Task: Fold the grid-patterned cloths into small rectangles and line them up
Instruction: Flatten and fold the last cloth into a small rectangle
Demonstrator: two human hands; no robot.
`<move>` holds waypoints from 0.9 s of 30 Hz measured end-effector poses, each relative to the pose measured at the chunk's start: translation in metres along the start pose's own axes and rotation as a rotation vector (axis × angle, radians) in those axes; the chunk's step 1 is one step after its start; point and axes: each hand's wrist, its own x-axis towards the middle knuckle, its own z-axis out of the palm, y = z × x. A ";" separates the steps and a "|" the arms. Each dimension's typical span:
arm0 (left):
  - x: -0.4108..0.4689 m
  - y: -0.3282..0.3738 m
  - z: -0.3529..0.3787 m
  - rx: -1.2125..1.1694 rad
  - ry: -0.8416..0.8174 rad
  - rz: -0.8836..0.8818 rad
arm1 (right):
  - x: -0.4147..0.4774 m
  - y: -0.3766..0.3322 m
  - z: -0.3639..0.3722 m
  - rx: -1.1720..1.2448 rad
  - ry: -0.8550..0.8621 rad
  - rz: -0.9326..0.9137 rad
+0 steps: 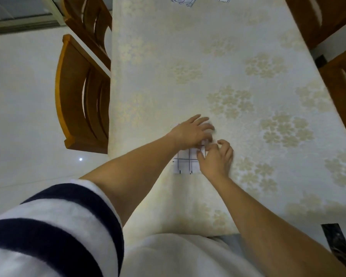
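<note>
White grid cloth, left hand pressing it, fingers straight, right hand seemingly pinching its edge.

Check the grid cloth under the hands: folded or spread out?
Folded: the grid cloth shows as a small rectangle on the table, left hand pressing its far part, right hand pinching its edge. Fold count: cannot tell.

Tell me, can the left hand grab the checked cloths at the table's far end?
Probably not without stepping closer: the left hand rests on the near cloth, with much table before the far cloths.
</note>
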 end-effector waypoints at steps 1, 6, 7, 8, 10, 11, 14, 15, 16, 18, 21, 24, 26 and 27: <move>0.007 -0.001 -0.005 0.037 -0.072 0.042 | 0.004 -0.002 0.000 -0.018 -0.012 -0.021; 0.014 -0.017 -0.016 0.028 -0.098 -0.055 | 0.020 0.016 -0.015 0.117 -0.048 -0.134; 0.011 -0.023 -0.017 -0.038 -0.070 -0.112 | 0.024 0.023 -0.021 0.141 -0.001 -0.133; 0.007 -0.028 -0.016 -0.122 -0.039 -0.185 | 0.031 0.033 -0.024 0.168 0.042 -0.115; -0.003 -0.036 -0.008 -0.324 0.008 -0.352 | 0.042 0.046 -0.033 0.220 0.017 -0.019; -0.009 -0.039 -0.001 -0.400 0.025 -0.424 | 0.048 0.052 -0.036 0.223 -0.019 0.003; -0.027 -0.036 0.024 -0.476 0.084 -0.552 | 0.059 0.063 -0.038 0.201 -0.053 0.010; -0.030 -0.032 0.029 -0.482 0.112 -0.583 | 0.060 0.062 -0.039 0.186 -0.043 0.008; -0.033 -0.027 0.031 -0.484 0.142 -0.605 | 0.060 0.062 -0.040 0.170 -0.025 0.005; -0.034 -0.017 0.035 -0.429 0.192 -0.640 | 0.055 0.058 -0.039 0.083 0.060 0.010; -0.034 0.005 0.041 -0.293 0.384 -0.747 | 0.045 0.039 -0.037 -0.039 0.201 -0.093; -0.024 0.042 0.045 -0.283 0.435 -0.595 | 0.028 0.011 -0.021 -0.130 0.040 -0.407; -0.018 0.063 0.056 -0.317 0.276 -0.509 | 0.014 0.008 -0.003 -0.185 -0.105 -0.466; -0.019 0.066 0.063 -0.334 0.221 -0.515 | 0.011 0.013 0.003 -0.229 -0.119 -0.460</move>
